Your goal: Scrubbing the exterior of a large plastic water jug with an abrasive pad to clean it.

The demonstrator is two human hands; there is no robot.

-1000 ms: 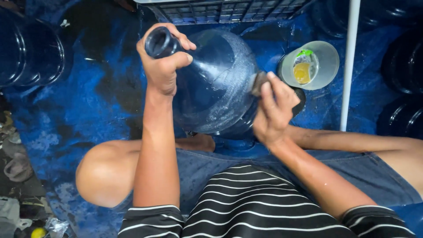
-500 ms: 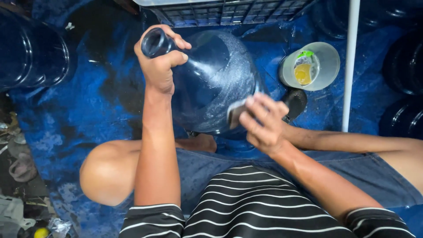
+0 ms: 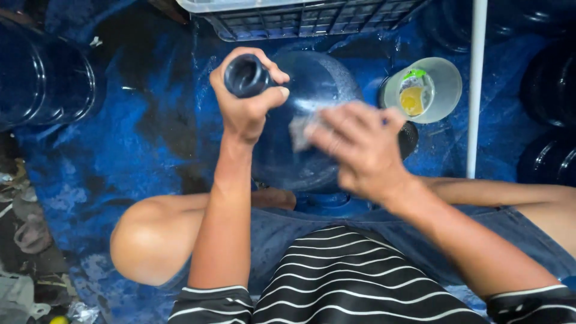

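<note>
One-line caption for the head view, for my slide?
Left hand grips a blue water jug by its neck; right hand presses a scrub pad on it.

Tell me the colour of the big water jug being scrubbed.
The water jug is translucent dark blue, seen in the head view, the only one.

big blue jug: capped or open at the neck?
Open. The blue jug's mouth shows as a dark, uncapped hole beside the left hand gripping the neck.

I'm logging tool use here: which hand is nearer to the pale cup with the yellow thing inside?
Right. The right hand is blurred over the water jug's shoulder, just left of the pale cup. The left hand grips the jug's neck, farther left.
</note>
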